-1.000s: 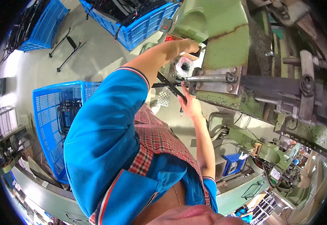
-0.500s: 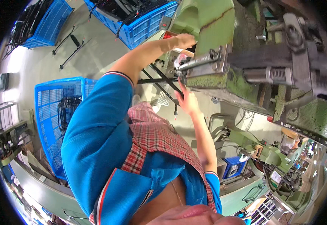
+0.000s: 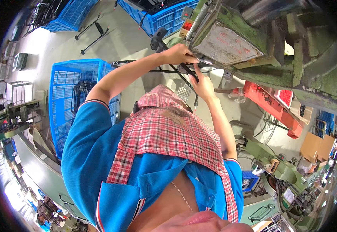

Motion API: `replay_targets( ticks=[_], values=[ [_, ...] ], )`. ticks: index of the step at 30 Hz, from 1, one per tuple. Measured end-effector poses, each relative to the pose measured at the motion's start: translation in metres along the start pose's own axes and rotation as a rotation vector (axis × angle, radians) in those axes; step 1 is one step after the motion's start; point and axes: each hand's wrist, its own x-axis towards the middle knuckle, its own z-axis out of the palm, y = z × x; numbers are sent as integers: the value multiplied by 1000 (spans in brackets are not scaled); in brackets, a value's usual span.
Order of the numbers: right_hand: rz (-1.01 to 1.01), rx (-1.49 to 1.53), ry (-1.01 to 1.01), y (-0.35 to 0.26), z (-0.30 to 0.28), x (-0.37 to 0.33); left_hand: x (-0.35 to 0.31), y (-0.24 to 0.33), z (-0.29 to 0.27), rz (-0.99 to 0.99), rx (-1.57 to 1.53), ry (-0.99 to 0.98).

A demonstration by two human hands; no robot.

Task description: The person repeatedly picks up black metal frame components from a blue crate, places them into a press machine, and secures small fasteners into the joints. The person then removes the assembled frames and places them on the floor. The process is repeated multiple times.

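A smooth, pale grey floor point(image 3: 116, 44) spreads across the upper left of the frame, where a few thin black rods point(image 3: 100, 28) lie. Blue crates with perforated plastic walls stand around it: one at the left point(image 3: 60, 112), one at the upper left point(image 3: 70, 17), one at the top centre point(image 3: 168, 21). A heavy green machine point(image 3: 319, 83) fills the upper right, its paint chipped and stained, a scuffed whitish plate point(image 3: 230, 40) on its side. Below it slopes a red metal trough point(image 3: 261, 96); brown cardboard point(image 3: 311, 145) sits at the right edge.

Just above centre, at the machine's edge, is a black frame point(image 3: 188, 70) of slim tubes, crossing at angles. The right hand point(image 3: 204, 86) is closed around one of its bars, index finger extended. The left hand point(image 3: 180, 55) rests over the frame with curled fingers — whether they grip it, I cannot tell. Beneath the hands spreads a red checked cloth apron point(image 3: 164, 135) — worn over a blue knit shirt point(image 3: 85, 143).
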Motion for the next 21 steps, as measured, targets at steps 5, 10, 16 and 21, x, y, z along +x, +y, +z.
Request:
replay_targets(
  ticks=[5, 10, 16, 21],
  values=[
    [-13, -11, -5, 0, -2, -3, -5, -4, 6, 210, 261, 110],
    [-23, -10, 49, 2, 2, -4, -14, 10, -5, 371, 617, 43],
    [73, 72, 113, -6, -8, -17, -35, 11, -69, 410, 895, -200],
    [23, 69, 216, 2, -1, -37, -26, 13, -74, 497, 838, -303]
  ],
)
